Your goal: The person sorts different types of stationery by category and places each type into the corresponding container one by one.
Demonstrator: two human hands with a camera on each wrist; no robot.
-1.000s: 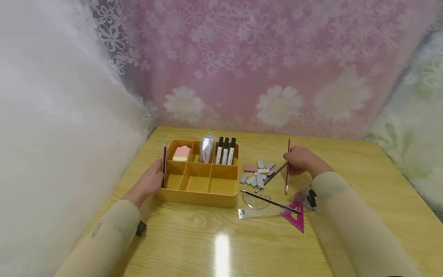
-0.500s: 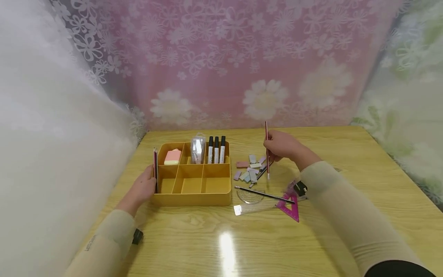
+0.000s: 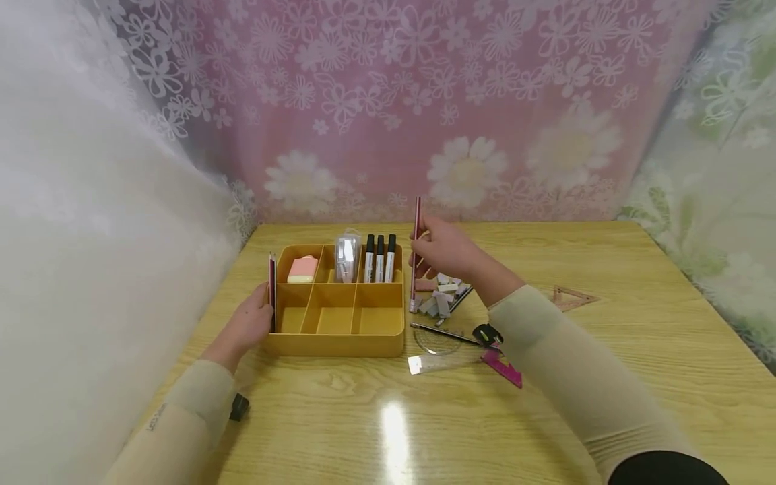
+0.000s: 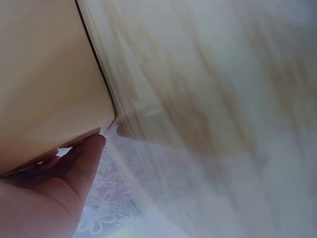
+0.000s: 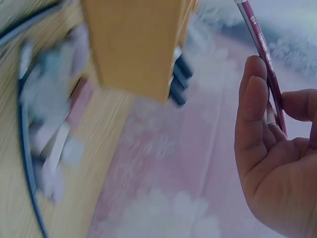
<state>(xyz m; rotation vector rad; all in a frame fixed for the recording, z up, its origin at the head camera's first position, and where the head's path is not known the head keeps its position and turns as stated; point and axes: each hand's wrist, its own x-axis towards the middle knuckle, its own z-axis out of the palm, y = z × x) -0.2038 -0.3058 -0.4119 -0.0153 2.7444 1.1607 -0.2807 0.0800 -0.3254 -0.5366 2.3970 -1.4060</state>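
Red pencil [image 3: 417, 212] is pinched in your right grip [image 3: 451, 250], near its middle, with thumb and fingers on opposite sides. It stands almost upright, eraser end down, just beside the right end of the yellow organizer [image 3: 336, 345]. Your left grip [image 3: 247, 320] is against the organizer's left end, next to two standing pencils [image 3: 272, 296]; whether it clasps the wall, these pencils, or only leans there, I cannot tell.

From here, I judge the lower end to be the main risk. It seems to hang rather low, so if you carry the pencil to the left without lifting first, it may strike the wall and turn in your pinch. The three markers [image 3: 380, 259] rise above the rim in the back right compartment, and a pass too close could push them askew. If your left support goes away during a bump, the organizer may slide on the smooth tabletop [image 3: 303, 417] and its standing pencils may lean over.

Loose erasers [image 3: 444, 304] lie in a heap near your right grip; a low palm could scatter them. Your right sleeve [image 3: 545, 350] partly hides the magenta set square [image 3: 504, 370], so a dropped forearm might drag it unnoticed.
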